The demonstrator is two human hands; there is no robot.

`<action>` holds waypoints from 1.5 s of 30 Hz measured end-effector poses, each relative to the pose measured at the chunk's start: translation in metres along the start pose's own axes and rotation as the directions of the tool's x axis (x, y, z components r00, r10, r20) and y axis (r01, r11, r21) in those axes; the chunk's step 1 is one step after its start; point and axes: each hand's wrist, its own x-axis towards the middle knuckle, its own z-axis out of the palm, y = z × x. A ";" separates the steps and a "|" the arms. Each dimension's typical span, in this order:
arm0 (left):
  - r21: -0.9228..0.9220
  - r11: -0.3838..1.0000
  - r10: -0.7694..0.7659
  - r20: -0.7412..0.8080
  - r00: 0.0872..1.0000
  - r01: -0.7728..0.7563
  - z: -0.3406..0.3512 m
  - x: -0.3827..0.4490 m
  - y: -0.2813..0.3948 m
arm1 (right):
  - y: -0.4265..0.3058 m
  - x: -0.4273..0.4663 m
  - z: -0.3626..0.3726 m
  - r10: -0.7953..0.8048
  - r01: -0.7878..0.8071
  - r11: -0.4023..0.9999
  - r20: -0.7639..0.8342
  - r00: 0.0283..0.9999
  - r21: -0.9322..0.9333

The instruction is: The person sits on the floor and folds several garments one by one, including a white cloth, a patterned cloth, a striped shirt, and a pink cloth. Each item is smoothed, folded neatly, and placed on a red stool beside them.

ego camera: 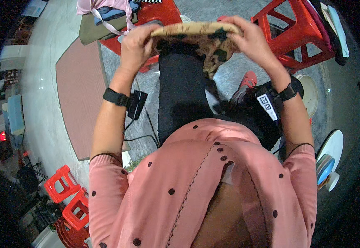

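Observation:
My left hand (138,43) pinches one upper corner of a tan cloth (220,46) with a dark printed pattern, perhaps a garment. At its other upper corner, my right hand (249,37) grips the same cloth. Between the hands the top edge is drawn out and rolled or folded over. Below that edge the fabric hangs loosely over my knee in black trousers (181,86). The cloth is slightly blurred, so its full shape is hard to tell. Beyond my left hand, folded clothes (105,21) lie piled on a red plastic stool (161,12).
Another red plastic stool (291,31) at the upper right bears folded garments (334,31). A brown mat (80,99) lies on the floor to the left. Small red stools (63,186) stand at the lower left. A pale bucket (310,93) is beside my right forearm.

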 end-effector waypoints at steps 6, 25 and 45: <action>-0.098 0.979 -0.182 -0.051 0.982 0.176 -0.025 0.054 0.002 | -0.047 0.025 -0.053 0.002 0.023 0.992 -0.200 0.980 0.122; -0.625 0.637 -0.434 0.193 0.880 0.451 -0.037 0.138 0.036 | -0.081 0.014 -0.130 0.081 0.031 0.934 -0.294 0.952 0.356; -0.556 0.674 -0.043 0.628 0.777 0.487 -0.027 -0.074 0.128 | -0.052 -0.169 -0.068 0.128 -0.340 0.883 0.530 0.838 0.325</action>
